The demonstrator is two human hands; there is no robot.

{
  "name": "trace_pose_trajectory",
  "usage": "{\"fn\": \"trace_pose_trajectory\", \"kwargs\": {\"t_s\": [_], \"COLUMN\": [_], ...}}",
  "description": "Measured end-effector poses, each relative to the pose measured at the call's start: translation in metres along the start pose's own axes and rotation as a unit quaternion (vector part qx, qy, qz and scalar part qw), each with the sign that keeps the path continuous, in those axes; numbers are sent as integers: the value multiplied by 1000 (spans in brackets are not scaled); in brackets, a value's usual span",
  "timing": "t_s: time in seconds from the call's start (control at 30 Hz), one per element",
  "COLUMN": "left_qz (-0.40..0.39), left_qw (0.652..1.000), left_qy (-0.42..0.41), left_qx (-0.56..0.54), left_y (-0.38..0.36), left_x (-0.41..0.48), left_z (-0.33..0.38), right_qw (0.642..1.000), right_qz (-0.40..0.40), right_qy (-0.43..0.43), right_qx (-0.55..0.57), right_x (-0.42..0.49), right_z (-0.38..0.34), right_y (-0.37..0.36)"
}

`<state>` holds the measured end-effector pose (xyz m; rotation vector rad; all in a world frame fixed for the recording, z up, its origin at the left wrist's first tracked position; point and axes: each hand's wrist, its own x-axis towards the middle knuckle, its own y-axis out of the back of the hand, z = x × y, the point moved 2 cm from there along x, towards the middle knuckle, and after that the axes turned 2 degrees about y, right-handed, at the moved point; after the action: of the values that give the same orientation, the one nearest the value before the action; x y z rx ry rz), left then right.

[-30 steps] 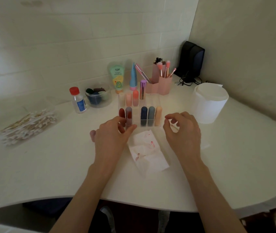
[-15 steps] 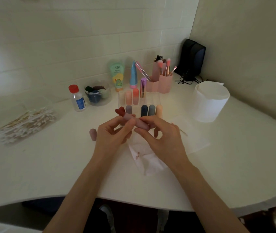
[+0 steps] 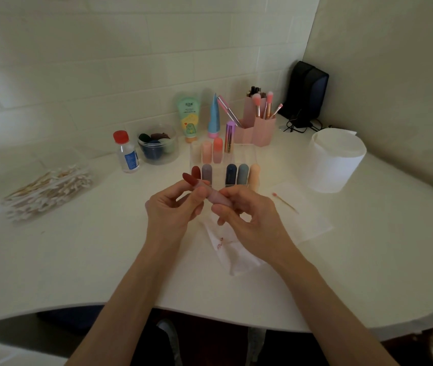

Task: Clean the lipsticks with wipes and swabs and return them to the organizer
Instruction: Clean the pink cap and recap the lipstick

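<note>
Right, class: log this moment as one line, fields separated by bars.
left hand: pinches pink lipstick | right hand: grips its other end | stained wipe: on table beneath | pink-tipped swab: lying at right

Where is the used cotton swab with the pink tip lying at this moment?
In the head view, the used swab lies on a flat white sheet on the right side, between the right hand and the white roll.
</note>
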<state>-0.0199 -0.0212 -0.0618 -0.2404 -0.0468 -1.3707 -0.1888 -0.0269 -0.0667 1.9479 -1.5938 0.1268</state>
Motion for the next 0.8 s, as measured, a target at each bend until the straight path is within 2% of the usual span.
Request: {"fn": "trace_pose_trajectory", "kwargs": {"t_s": [0.23, 0.3, 0.47, 0.57, 0.63, 0.8], "left_qz": [-5, 9, 52, 50, 52, 42], "left_qw": [1000, 1000, 998, 999, 998, 999], "left_qy": [-8, -17, -21, -16, -14, -17], "left_qx": [10, 21, 17, 9, 10, -10], "left_y": [0, 0, -1, -1, 0, 0], "left_x": [-1, -3, -5, -6, -5, -6], "left_z": [2, 5, 7, 8, 8, 7], "right_qw": [996, 997, 998, 999, 999, 998], "right_qz": [-62, -49, 50, 5, -16, 28], "right_qy": [-24, -24, 24, -20, -14, 1], "right_qx": [56, 60, -2, 33, 50, 62], "right_x": [5, 4, 1, 3, 3, 2], "right_z": [-3, -4, -5, -6, -7, -5], "right_y": [4, 4, -2, -6, -6, -2]}}
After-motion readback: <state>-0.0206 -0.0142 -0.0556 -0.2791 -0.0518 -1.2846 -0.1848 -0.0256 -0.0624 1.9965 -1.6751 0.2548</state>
